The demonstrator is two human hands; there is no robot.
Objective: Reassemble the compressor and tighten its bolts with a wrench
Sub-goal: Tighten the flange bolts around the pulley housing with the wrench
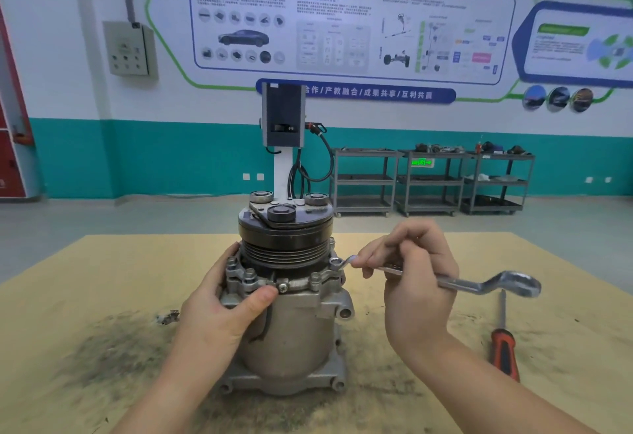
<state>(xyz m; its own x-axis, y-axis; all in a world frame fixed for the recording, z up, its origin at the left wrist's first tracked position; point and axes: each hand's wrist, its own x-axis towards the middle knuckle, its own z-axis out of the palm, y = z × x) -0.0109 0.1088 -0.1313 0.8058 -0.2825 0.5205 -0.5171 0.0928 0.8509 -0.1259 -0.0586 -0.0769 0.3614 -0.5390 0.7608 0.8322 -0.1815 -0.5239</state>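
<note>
A grey metal compressor [294, 331] stands upright on the wooden table, its black grooved pulley [284, 248] on top. My left hand [222, 300] grips the flange on its left side, thumb lying across the front by a bolt [283, 287]. My right hand [411, 279] holds the shaft of a silver ring wrench [479, 284]. The wrench's small ring end sits on a bolt [337, 263] at the flange's right edge. Its large ring end sticks out to the right.
A red-handled screwdriver [503, 348] lies on the table [102, 279] to the right. A small metal part [168, 317] rests left of the compressor amid dark grime. Behind the table stand a charging post [283, 118] and grey shelf carts [431, 180].
</note>
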